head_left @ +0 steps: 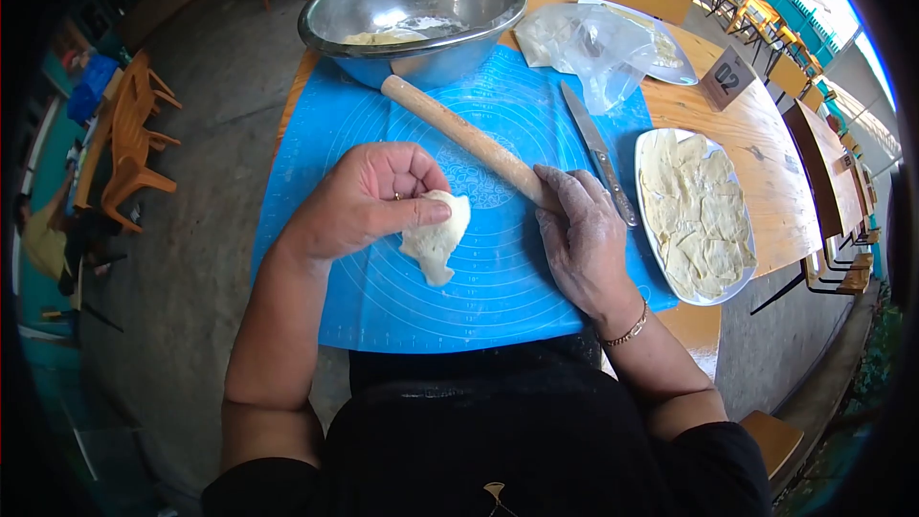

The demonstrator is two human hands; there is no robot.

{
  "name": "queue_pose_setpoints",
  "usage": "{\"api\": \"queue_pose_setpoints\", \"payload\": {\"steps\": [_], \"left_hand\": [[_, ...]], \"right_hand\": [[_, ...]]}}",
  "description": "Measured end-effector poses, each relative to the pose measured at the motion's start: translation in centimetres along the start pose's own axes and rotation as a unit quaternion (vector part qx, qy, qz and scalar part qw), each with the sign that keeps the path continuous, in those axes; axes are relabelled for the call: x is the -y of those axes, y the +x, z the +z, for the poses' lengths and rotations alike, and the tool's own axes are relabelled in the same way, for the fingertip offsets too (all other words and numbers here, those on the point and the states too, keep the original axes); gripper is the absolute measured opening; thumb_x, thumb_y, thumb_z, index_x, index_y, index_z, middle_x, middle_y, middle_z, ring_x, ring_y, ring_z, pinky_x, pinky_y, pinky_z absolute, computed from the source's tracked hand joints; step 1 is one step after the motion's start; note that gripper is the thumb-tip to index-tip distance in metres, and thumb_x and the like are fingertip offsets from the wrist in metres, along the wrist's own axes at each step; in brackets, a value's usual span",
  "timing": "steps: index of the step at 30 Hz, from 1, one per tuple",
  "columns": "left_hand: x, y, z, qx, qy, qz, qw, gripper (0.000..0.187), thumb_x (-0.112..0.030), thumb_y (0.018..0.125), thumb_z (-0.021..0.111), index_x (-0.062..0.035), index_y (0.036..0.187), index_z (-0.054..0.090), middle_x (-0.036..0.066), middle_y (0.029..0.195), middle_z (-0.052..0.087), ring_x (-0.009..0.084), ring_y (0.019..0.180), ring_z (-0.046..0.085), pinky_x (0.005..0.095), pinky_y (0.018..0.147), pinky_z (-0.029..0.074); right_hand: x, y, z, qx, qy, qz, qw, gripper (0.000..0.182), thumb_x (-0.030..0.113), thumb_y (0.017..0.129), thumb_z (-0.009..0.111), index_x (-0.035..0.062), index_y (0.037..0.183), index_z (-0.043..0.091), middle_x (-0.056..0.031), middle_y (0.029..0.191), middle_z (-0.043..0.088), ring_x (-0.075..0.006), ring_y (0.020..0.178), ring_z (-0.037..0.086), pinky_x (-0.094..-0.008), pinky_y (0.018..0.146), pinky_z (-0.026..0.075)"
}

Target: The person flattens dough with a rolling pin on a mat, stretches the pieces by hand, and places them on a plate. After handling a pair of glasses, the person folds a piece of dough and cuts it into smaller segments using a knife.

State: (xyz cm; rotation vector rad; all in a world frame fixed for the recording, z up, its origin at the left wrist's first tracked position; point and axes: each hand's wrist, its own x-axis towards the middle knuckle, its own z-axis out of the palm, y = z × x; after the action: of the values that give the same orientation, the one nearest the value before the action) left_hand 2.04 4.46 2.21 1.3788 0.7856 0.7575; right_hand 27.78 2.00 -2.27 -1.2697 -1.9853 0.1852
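My left hand (369, 193) pinches a small flattened piece of dough (437, 241) between thumb and fingers, and the dough hangs down over the blue mat (383, 311). My right hand (582, 239), dusted with flour, is closed round the near end of a wooden rolling pin (459, 132). The pin lies slantwise across the mat, its far end close to the steel bowl. Just right of my right hand is a knife (595, 144), its handle toward me and blade pointing away.
A steel bowl (493, 19) with dough and flour stands at the back left. On the right, a white plate (745, 280) holds flat dough pieces. Behind are a plastic bag (613, 48), another plate (684, 75) and a number sign (728, 78). Orange chairs (129, 163) stand left.
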Motion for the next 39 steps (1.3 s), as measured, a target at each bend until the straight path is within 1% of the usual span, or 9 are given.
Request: {"api": "queue_pose_setpoints", "payload": {"steps": [13, 16, 20, 22, 24, 26, 27, 35, 39], "left_hand": [[-2.4, -1.5, 2.9, -0.087, -0.045, 0.086, 0.992, 0.028, -0.008, 0.093, 0.062, 0.0045, 0.118, 0.061, 0.015, 0.105, 0.069, 0.0186, 0.091, 0.07, 0.0313, 0.079, 0.059], [-3.0, -1.9, 4.2, -0.137, -0.042, 0.118, 0.983, 0.031, -0.006, 0.088, 0.069, 0.0054, 0.115, 0.06, 0.016, 0.104, 0.068, 0.0203, 0.092, 0.07, 0.0309, 0.075, 0.061], [-3.6, -3.2, 5.7, -0.154, -0.013, 0.152, 0.976, 0.025, -0.005, 0.089, 0.068, 0.0011, 0.111, 0.059, 0.011, 0.099, 0.067, 0.0156, 0.09, 0.069, 0.0278, 0.076, 0.059], [-3.5, -3.8, 6.3, -0.159, -0.017, 0.159, 0.974, 0.024, -0.004, 0.088, 0.069, 0.0004, 0.109, 0.058, 0.011, 0.097, 0.067, 0.0149, 0.089, 0.069, 0.0269, 0.076, 0.058], [-3.5, -4.2, 7.0, -0.169, -0.006, 0.184, 0.968, 0.024, -0.003, 0.087, 0.069, -0.0007, 0.107, 0.057, 0.009, 0.095, 0.066, 0.0141, 0.087, 0.068, 0.0261, 0.073, 0.058], [-4.3, -4.5, 7.0, -0.191, 0.014, 0.202, 0.961, 0.024, -0.003, 0.087, 0.07, -0.0009, 0.107, 0.057, 0.009, 0.095, 0.065, 0.0139, 0.086, 0.068, 0.0256, 0.072, 0.058], [-4.5, -4.8, 7.0, -0.215, 0.029, 0.214, 0.952, 0.024, -0.002, 0.087, 0.07, -0.001, 0.107, 0.057, 0.009, 0.095, 0.065, 0.0136, 0.085, 0.068, 0.0251, 0.071, 0.057], [-4.6, -6.5, 6.9, -0.263, 0.035, 0.241, 0.934, 0.022, -0.005, 0.089, 0.068, -0.0008, 0.108, 0.057, 0.008, 0.097, 0.065, 0.0136, 0.089, 0.066, 0.0266, 0.077, 0.055], [-4.7, -7.8, 6.5, -0.272, 0.039, 0.249, 0.929, 0.024, -0.005, 0.09, 0.067, 0.0005, 0.111, 0.057, 0.009, 0.101, 0.065, 0.0133, 0.091, 0.065, 0.0269, 0.081, 0.054]], "right_hand": [[0.4, -0.6, 0.4, -0.093, -0.113, -0.076, 0.986, 0.031, 0.009, 0.077, 0.068, 0.0054, 0.108, 0.067, -0.0132, 0.094, 0.06, -0.0327, 0.091, 0.056, -0.0453, 0.082, 0.043], [1.6, -0.6, -0.1, -0.148, -0.075, -0.124, 0.978, 0.03, 0.014, 0.08, 0.071, 0.0034, 0.107, 0.068, -0.014, 0.096, 0.061, -0.0318, 0.09, 0.055, -0.043, 0.081, 0.044], [2.5, -1.2, -0.3, -0.04, 0.141, -0.093, 0.985, 0.032, 0.023, 0.088, 0.071, -0.0004, 0.109, 0.069, -0.0128, 0.096, 0.066, -0.0289, 0.087, 0.059, -0.039, 0.08, 0.048], [4.2, -1.1, -1.3, 0.131, 0.437, 0.039, 0.889, 0.038, 0.029, 0.095, 0.064, -0.0036, 0.113, 0.066, -0.0127, 0.103, 0.068, -0.0222, 0.09, 0.063, -0.0352, 0.081, 0.049], [4.9, -1.1, -1.8, 0.188, 0.46, 0.023, 0.868, 0.046, 0.033, 0.099, 0.058, -0.0074, 0.12, 0.062, -0.014, 0.107, 0.068, -0.0173, 0.095, 0.064, -0.0314, 0.083, 0.05], [6.6, -0.6, -2.1, 0.24, 0.684, 0.114, 0.68, 0.047, 0.033, 0.099, 0.058, -0.0077, 0.123, 0.059, -0.0153, 0.106, 0.068, -0.0189, 0.098, 0.065, -0.032, 0.084, 0.051], [7.0, -0.2, -2.4, 0.257, 0.724, 0.127, 0.628, 0.044, 0.032, 0.1, 0.058, -0.0062, 0.122, 0.059, -0.0151, 0.103, 0.069, -0.0182, 0.096, 0.066, -0.0303, 0.083, 0.053], [8.1, -0.3, -3.0, 0.211, 0.593, 0.116, 0.768, 0.02, 0.02, 0.092, 0.071, 0.0003, 0.098, 0.071, -0.0072, 0.087, 0.071, -0.0103, 0.078, 0.067, -0.0239, 0.071, 0.054], [8.6, 0.2, -4.1, 0.203, 0.541, 0.088, 0.811, 0.021, 0.018, 0.094, 0.068, -0.0016, 0.099, 0.072, -0.0072, 0.084, 0.072, -0.0102, 0.074, 0.065, -0.024, 0.069, 0.053]]}}
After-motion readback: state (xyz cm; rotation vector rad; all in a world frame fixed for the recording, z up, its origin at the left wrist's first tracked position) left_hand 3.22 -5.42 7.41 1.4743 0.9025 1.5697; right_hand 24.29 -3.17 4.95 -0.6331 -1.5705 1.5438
